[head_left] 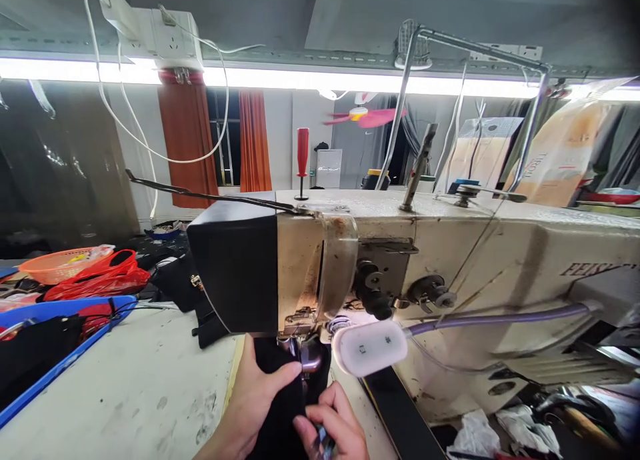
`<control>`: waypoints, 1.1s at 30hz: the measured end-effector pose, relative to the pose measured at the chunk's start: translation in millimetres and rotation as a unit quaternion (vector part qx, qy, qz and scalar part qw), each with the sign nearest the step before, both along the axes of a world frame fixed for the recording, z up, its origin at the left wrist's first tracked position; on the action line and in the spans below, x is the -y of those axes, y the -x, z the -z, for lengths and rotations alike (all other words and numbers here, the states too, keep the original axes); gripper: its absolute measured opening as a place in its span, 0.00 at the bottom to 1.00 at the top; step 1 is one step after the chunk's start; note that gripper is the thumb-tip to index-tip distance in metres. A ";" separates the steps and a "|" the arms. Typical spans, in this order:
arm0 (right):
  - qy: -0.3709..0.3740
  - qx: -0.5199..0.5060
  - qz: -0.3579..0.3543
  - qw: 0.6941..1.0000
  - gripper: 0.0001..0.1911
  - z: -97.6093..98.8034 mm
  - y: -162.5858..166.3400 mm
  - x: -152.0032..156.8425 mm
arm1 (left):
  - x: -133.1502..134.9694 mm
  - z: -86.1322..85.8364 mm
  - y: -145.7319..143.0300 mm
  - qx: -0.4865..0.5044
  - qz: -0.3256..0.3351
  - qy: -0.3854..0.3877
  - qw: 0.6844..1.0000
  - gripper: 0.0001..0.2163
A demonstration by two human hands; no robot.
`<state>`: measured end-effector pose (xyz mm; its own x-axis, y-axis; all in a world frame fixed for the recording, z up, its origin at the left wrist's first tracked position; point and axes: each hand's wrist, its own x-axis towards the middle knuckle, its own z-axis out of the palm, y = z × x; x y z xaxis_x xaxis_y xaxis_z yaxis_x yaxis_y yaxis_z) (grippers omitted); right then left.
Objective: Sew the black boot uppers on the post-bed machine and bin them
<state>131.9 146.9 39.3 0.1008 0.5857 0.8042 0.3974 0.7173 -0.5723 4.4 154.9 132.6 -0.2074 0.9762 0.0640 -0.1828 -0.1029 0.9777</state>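
Note:
My left hand grips a piece of black fabric at its left side, thumb lying on top near the presser foot. The other fingers are partly hidden behind the cloth. Close to the fabric's right edge, my right hand is closed with curled fingers round a small shiny metal tool, mostly covered, its kind unclear. Both hands are below the head of a sewing machine. The fabric runs under the needle area, where the metal presser foot shows partly. A white lamp shines beside it.
A blue tray with dark cloth stands left on the worktable. Behind it are a red plastic bag and an orange basket. A red-handled screwdriver stands upright on the machine. Black cloth lies beside the machine head.

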 end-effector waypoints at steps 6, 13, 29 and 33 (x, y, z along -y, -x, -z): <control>0.010 -0.023 -0.005 1.000 0.15 -4.8 -0.8 -0.1 | -0.4 0.9 0.9 -0.018 0.018 -0.012 1.000 0.41; 0.027 -0.021 -0.048 0.998 0.11 -4.5 -1.2 -2.3 | -1.3 0.3 1.8 -0.026 0.026 -0.011 0.999 0.39; 0.122 0.104 -0.040 0.986 0.10 -72.3 -52.4 -46.0 | -19.9 7.5 16.3 0.031 0.031 0.027 0.999 0.28; 0.152 0.096 -0.084 0.980 0.08 -67.9 -65.0 -75.7 | -41.5 11.4 16.3 0.089 -0.069 -0.019 0.993 0.17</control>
<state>196.8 222.6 107.1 -0.1536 0.7968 0.5844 0.4098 0.5895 -0.6961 -11.8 196.4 121.3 -0.3506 0.9352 0.0500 -0.3346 -0.1750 0.9260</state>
